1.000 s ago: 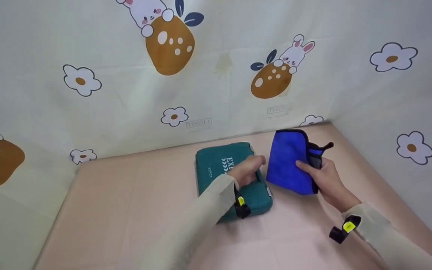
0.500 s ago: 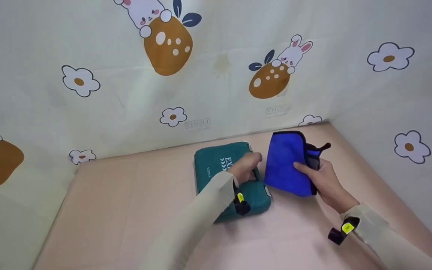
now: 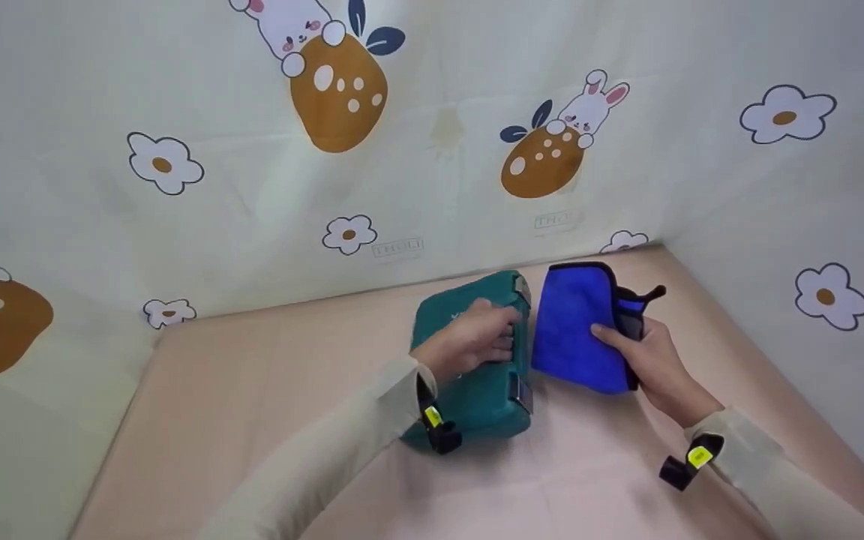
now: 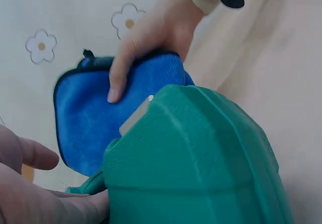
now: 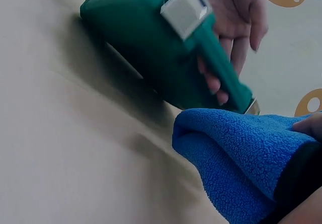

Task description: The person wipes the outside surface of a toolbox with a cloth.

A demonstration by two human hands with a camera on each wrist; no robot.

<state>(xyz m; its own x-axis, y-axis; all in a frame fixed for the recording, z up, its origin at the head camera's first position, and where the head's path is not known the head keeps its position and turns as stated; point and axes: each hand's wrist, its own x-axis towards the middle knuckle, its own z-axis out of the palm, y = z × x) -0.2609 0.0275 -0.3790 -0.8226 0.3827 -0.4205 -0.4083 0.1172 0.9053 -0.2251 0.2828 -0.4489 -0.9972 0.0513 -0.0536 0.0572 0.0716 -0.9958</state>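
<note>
My left hand [image 3: 477, 337] grips the handle [image 5: 220, 65] of a teal hard case [image 3: 488, 409], fingers curled through it. The case leans with its handle side raised, and a shadow lies beneath it in the right wrist view. A silver latch [image 5: 186, 10] sits beside the handle. To the right, my right hand [image 3: 661, 367] holds a folded blue cloth [image 3: 574, 330] with black edging, thumb on its face and the other fingers behind. In the right wrist view the cloth looks fluffy and overlaps the case. Most of the lettering on the lid is hidden by my left hand.
A pale pink cloth-covered table [image 3: 237, 397] lies under everything. A cream curtain [image 3: 252, 225] printed with rabbits and flowers rises behind the table and along its sides. Both wrists carry black straps with small cameras.
The case was lying flat with my left hand at its handle; now its handle side is tipped up and my left hand has rolled over with it. The right hand and cloth stay nearly still.
</note>
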